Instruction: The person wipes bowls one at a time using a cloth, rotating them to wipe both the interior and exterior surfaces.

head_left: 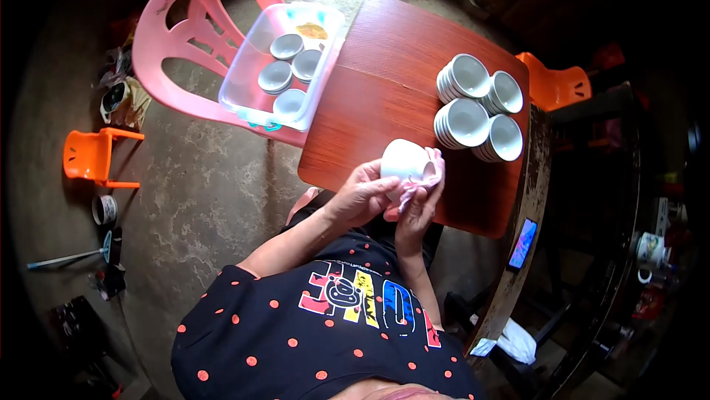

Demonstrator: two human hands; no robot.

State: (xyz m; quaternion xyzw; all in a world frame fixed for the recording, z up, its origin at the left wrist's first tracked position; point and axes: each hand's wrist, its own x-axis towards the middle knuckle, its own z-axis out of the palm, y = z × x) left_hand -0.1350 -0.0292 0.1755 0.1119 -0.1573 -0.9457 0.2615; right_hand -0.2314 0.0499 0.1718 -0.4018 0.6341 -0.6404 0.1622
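Bowl [402, 160] between curled fingers [420, 199]

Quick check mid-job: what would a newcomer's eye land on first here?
Probably the white bowl at the table's near edge, gripped by the left hand, with the right hand holding a pinkish cloth to it. Next, four stacks of bowls on the right of the reddish table, then the big pink chair at left, bearing a clear tub with more bowls.

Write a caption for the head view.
Hands holding a white bowl and pink cloth near four bowl stacks on a table.
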